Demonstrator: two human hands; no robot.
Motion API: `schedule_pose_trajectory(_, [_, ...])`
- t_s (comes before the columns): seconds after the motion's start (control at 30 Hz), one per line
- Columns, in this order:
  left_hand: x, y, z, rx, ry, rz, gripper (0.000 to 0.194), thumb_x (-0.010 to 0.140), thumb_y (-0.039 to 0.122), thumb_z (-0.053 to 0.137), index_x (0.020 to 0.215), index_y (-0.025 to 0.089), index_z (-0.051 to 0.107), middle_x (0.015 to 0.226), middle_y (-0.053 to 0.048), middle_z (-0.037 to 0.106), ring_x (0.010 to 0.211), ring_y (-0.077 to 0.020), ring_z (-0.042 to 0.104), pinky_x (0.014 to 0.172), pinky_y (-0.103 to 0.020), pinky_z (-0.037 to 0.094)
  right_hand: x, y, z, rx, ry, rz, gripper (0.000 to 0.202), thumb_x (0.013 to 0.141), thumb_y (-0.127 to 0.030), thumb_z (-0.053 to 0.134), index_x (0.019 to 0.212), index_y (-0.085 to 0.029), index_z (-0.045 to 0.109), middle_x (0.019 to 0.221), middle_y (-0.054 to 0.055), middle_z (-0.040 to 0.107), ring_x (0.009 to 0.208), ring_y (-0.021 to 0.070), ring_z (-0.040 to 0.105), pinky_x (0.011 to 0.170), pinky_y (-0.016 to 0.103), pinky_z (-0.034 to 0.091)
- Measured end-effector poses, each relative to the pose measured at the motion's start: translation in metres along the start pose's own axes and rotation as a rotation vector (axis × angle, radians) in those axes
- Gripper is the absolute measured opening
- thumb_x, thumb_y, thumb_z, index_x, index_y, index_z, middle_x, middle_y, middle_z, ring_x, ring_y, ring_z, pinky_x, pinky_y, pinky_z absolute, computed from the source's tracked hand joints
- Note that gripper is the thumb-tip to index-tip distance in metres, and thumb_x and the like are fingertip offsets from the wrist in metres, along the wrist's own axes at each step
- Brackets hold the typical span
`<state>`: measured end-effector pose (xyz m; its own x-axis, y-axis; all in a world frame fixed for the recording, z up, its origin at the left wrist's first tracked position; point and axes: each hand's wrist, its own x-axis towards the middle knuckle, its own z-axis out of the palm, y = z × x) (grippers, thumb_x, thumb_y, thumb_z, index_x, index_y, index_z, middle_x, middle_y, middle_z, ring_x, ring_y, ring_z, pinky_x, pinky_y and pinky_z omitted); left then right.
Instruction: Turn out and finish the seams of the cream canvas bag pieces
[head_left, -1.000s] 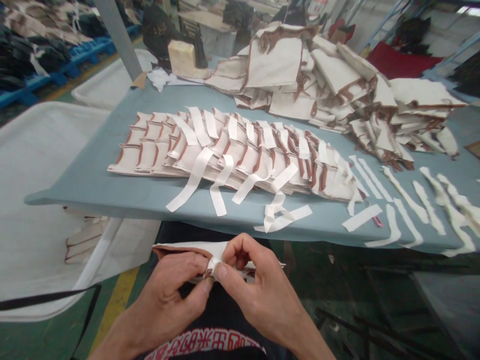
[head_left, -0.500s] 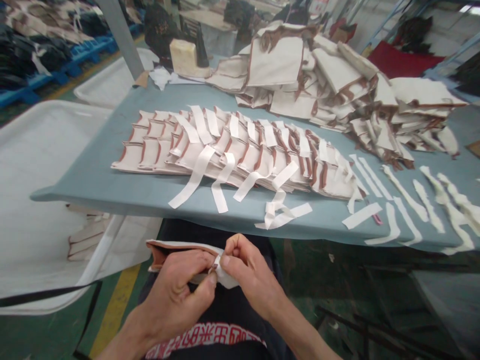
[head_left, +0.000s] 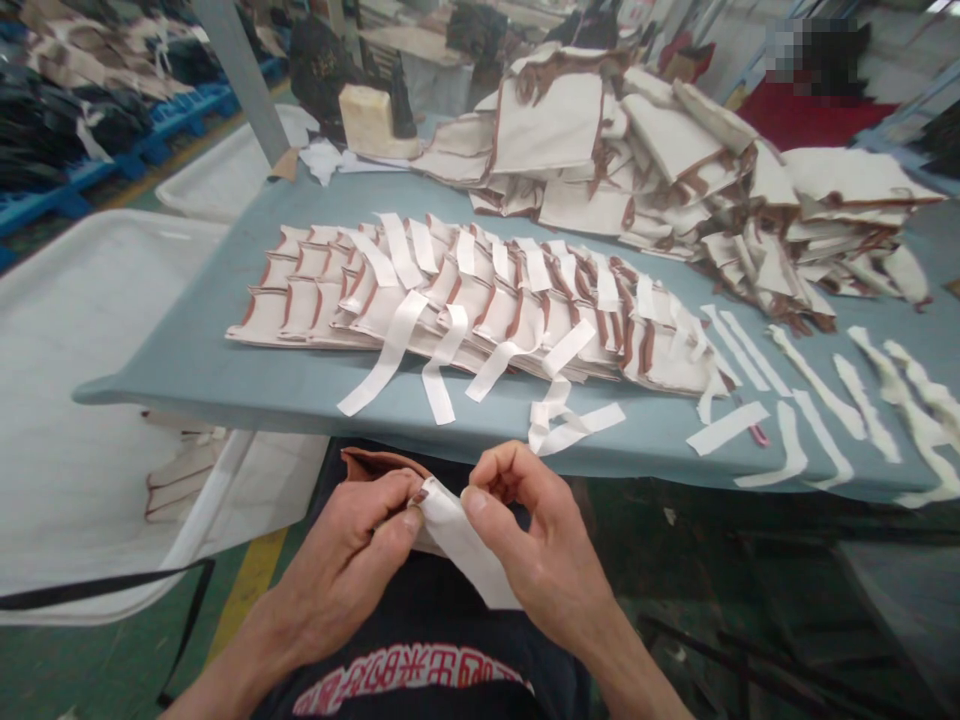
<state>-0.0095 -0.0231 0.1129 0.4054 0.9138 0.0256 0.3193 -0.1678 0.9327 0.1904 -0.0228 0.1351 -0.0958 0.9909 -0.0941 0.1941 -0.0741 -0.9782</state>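
Note:
Over my lap, my left hand (head_left: 360, 550) pinches the corner of a white fabric piece with brown edging (head_left: 375, 464). That piece is mostly hidden behind the hand. A white strip (head_left: 469, 545) runs from this corner down to the right. My right hand (head_left: 532, 520) is closed beside the strip, thumb against forefinger at its upper edge; what lies between the fingertips is too small to make out. Beyond the hands, overlapping rows of white pieces with brown edges (head_left: 487, 300) lie on the blue-green table (head_left: 225, 385), with loose white strips (head_left: 386, 355) over them.
A heap of white and brown fabric pieces (head_left: 551, 115) covers the back of the table. More strips (head_left: 817, 380) lie at the right. White bins (head_left: 82, 300) stand at the left, beside a metal post (head_left: 244, 80).
My right hand has moved right and slightly up, away from my left hand. More of the white strip shows between them. The fabric piece's brown-edged end has shifted right and up.

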Motion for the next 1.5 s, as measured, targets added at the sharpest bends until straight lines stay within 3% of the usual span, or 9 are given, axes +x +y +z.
schedule_pose_trajectory(0.2, [-0.007, -0.009, -0.007, -0.060, 0.012, -0.023, 0.032, 0.109, 0.032, 0.044, 0.087, 0.020, 0.064, 0.084, -0.001, 0.066, 0.075, -0.0186, 0.060, 0.066, -0.028, 0.046, -0.009, -0.002, 0.004, -0.075, -0.031, -0.028, 0.007, 0.085, -0.030, 0.064, 0.084, -0.024, 0.061, 0.079, -0.001, 0.065, 0.074, 0.0168, 0.060, 0.069, 0.029, 0.047])
schedule_pose_trajectory(0.43, [-0.006, -0.005, -0.009, -0.033, 0.030, -0.016, 0.028, 0.104, 0.030, 0.047, 0.090, 0.019, 0.069, 0.089, -0.001, 0.072, 0.079, -0.0197, 0.064, 0.068, -0.028, 0.047, -0.006, -0.002, 0.004, -0.205, -0.018, -0.112, 0.005, 0.087, -0.029, 0.063, 0.087, -0.024, 0.062, 0.082, 0.000, 0.069, 0.077, 0.0185, 0.065, 0.074, 0.031, 0.051])
schedule_pose_trajectory(0.63, [-0.004, 0.001, -0.012, -0.026, 0.015, -0.010, 0.023, 0.098, 0.023, 0.049, 0.091, 0.020, 0.070, 0.087, 0.001, 0.073, 0.078, -0.0180, 0.068, 0.071, -0.026, 0.051, -0.006, -0.006, 0.010, -0.468, 0.104, -0.321, 0.007, 0.088, -0.027, 0.064, 0.094, -0.023, 0.064, 0.084, 0.001, 0.074, 0.076, 0.0204, 0.070, 0.072, 0.033, 0.049])
schedule_pose_trajectory(0.83, [-0.005, 0.003, -0.009, -0.015, 0.005, 0.012, 0.031, 0.107, 0.027, 0.043, 0.085, 0.021, 0.064, 0.084, 0.001, 0.069, 0.079, -0.0188, 0.067, 0.074, -0.027, 0.050, -0.006, -0.005, 0.025, -0.672, 0.190, -0.424, 0.006, 0.088, -0.023, 0.066, 0.093, -0.023, 0.064, 0.083, 0.002, 0.073, 0.074, 0.0225, 0.069, 0.070, 0.036, 0.045])
schedule_pose_trajectory(0.97, [-0.004, 0.002, -0.002, -0.032, 0.006, -0.003, 0.034, 0.106, 0.022, 0.040, 0.082, 0.021, 0.064, 0.081, 0.000, 0.070, 0.076, -0.0189, 0.066, 0.073, -0.028, 0.049, -0.007, 0.004, 0.031, -0.663, 0.159, -0.345, 0.005, 0.087, -0.021, 0.060, 0.090, -0.024, 0.063, 0.079, 0.001, 0.072, 0.072, 0.0228, 0.069, 0.069, 0.036, 0.043])
schedule_pose_trajectory(1.2, [-0.007, -0.012, 0.000, -0.071, 0.031, -0.024, 0.033, 0.105, 0.023, 0.044, 0.089, 0.020, 0.072, 0.086, 0.002, 0.073, 0.079, -0.0179, 0.066, 0.074, -0.027, 0.048, -0.011, 0.006, 0.026, -0.378, 0.024, -0.037, 0.021, 0.081, -0.031, 0.063, 0.100, -0.024, 0.059, 0.090, 0.002, 0.074, 0.080, 0.0231, 0.072, 0.073, 0.035, 0.051])
schedule_pose_trajectory(1.37, [-0.008, -0.013, 0.001, -0.085, 0.036, -0.007, 0.031, 0.104, 0.028, 0.045, 0.088, 0.020, 0.071, 0.086, 0.001, 0.072, 0.077, -0.0183, 0.067, 0.071, -0.027, 0.049, -0.009, 0.005, 0.026, -0.326, -0.021, 0.052, 0.021, 0.082, -0.031, 0.059, 0.102, -0.024, 0.058, 0.092, 0.003, 0.073, 0.082, 0.0249, 0.071, 0.075, 0.038, 0.051])
schedule_pose_trajectory(1.5, [-0.010, -0.015, 0.006, -0.103, 0.078, -0.021, 0.026, 0.099, 0.033, 0.057, 0.082, 0.020, 0.073, 0.082, 0.000, 0.074, 0.076, -0.0192, 0.068, 0.068, -0.026, 0.049, -0.011, 0.003, 0.023, -0.245, -0.108, 0.107, 0.023, 0.080, -0.029, 0.058, 0.103, -0.024, 0.059, 0.093, 0.003, 0.073, 0.084, 0.0248, 0.072, 0.076, 0.037, 0.054])
